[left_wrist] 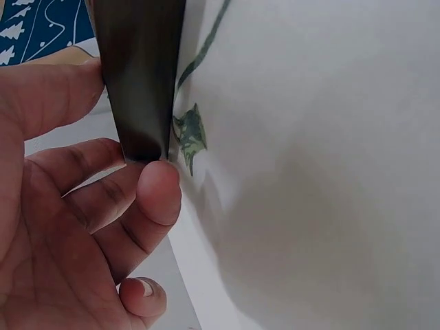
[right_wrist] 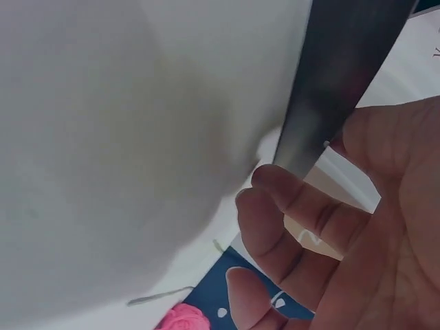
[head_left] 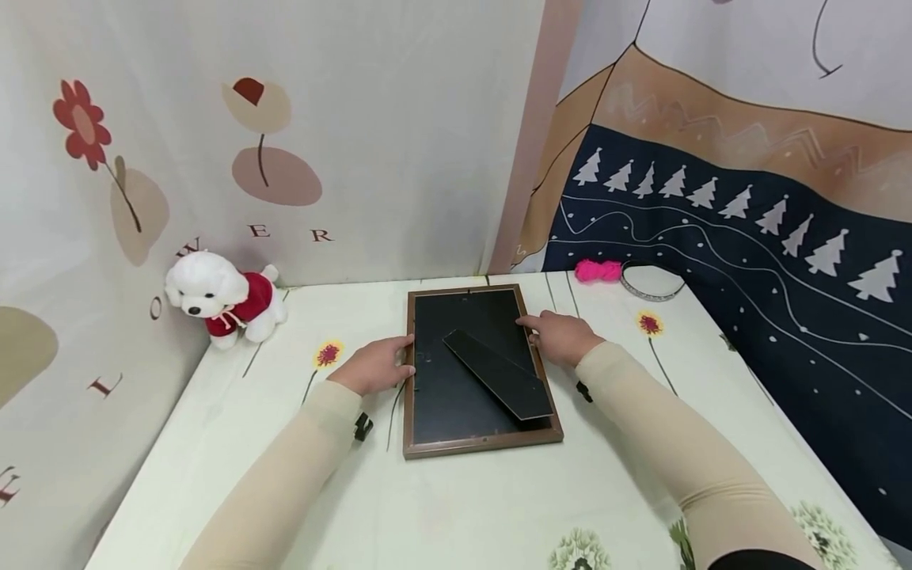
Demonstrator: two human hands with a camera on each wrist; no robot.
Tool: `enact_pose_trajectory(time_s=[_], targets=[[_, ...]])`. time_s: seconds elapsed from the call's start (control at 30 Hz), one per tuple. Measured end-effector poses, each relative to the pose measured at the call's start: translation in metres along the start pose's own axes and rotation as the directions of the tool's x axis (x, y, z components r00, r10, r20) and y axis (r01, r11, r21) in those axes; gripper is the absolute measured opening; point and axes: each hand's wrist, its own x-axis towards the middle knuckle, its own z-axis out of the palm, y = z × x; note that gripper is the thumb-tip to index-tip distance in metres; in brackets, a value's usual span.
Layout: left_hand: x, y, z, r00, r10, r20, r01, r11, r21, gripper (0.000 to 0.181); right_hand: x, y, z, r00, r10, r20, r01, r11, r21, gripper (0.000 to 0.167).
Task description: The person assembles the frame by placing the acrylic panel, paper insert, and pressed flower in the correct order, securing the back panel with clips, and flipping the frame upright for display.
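A brown-edged picture frame (head_left: 438, 408) lies back side up in the middle of the table, its black backing showing. Across that backing, the black stand leg (head_left: 495, 376) slants toward the lower right corner. My left hand (head_left: 374, 366) pinches the frame's left edge, thumb on one face and fingers at the other, as the left wrist view shows along the frame's side (left_wrist: 141, 75). On the opposite edge, my right hand (head_left: 563, 339) pinches the frame in the same way; its side (right_wrist: 344, 75) runs between thumb and fingers in the right wrist view. The picture side is hidden.
At the back left sits a white toy dog (head_left: 235, 297) in a red top. A pink bundle (head_left: 598, 271) and a silvery headband (head_left: 651, 295) lie at the back right corner. Printed curtains border the back and sides of the flower-patterned tablecloth (head_left: 321, 491).
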Motion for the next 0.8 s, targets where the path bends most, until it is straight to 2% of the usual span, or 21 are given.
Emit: enact_pose_trajectory(time_s=[0.23,0.47,0.6,0.8], targets=[[0.007,-0.001,-0.005,1.0,0.004,0.013,-0.004,1.0,-0.018,0.07,-0.002,0.001,0.0,1.0,0.029,0.006,-0.029,0.997,0.07,0.049],[0.016,-0.006,-0.006,0.999,-0.025,0.022,0.027,0.993,-0.119,0.084,0.001,0.007,0.0,0.997,0.056,0.046,-0.062,0.991,0.12,0.058],[0.021,-0.007,-0.007,0.999,-0.012,0.035,0.017,0.989,-0.148,0.089,0.001,0.012,-0.003,0.996,0.03,0.08,-0.044,0.984,0.174,0.061],[0.025,-0.003,-0.01,0.998,0.004,0.056,0.003,0.993,-0.115,0.091,-0.001,0.021,-0.005,0.992,-0.03,0.126,-0.007,0.96,0.279,0.069]])
